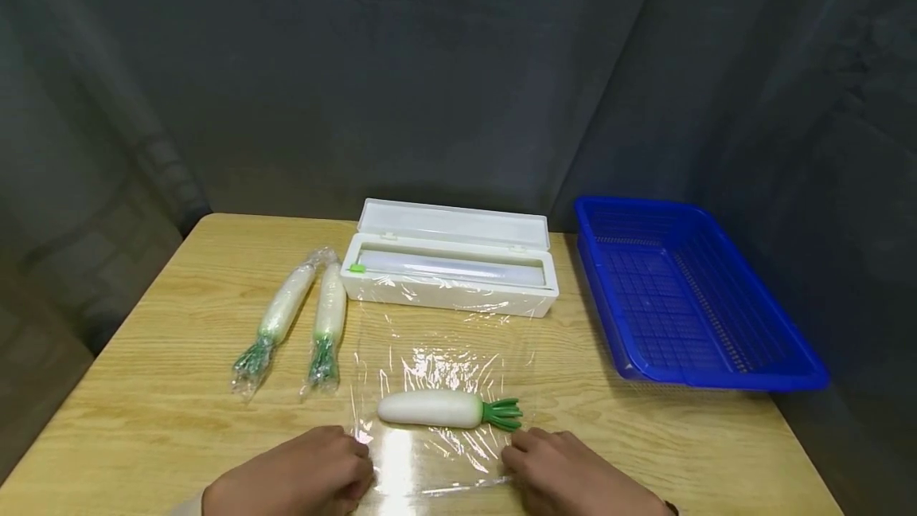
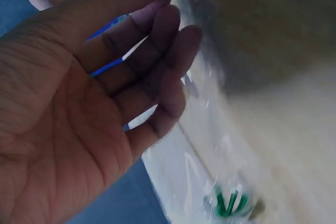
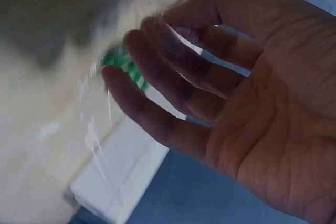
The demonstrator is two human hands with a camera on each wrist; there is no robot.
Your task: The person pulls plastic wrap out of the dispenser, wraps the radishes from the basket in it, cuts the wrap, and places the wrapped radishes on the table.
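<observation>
A sheet of clear plastic wrap [image 1: 444, 365] stretches from the white dispenser box [image 1: 451, 293] toward the near table edge. On the sheet lies a white radish [image 1: 430, 408], its green leaves pointing right. My left hand [image 1: 315, 468] pinches the near left corner of the wrap between thumb and index finger; the other fingers curve loosely in the left wrist view. At the near right corner, my right hand [image 1: 566, 472] pinches the wrap the same way, its thumb [image 3: 194, 11] against the index fingertip.
Two wrapped radishes, one farther left [image 1: 286, 305] and one beside the box [image 1: 330, 309], lie on the wooden table [image 1: 179, 357]. The box lid [image 1: 454, 223] stands raised, with a film roll [image 1: 451, 267] inside. A blue basket [image 1: 616, 333] sits at the right.
</observation>
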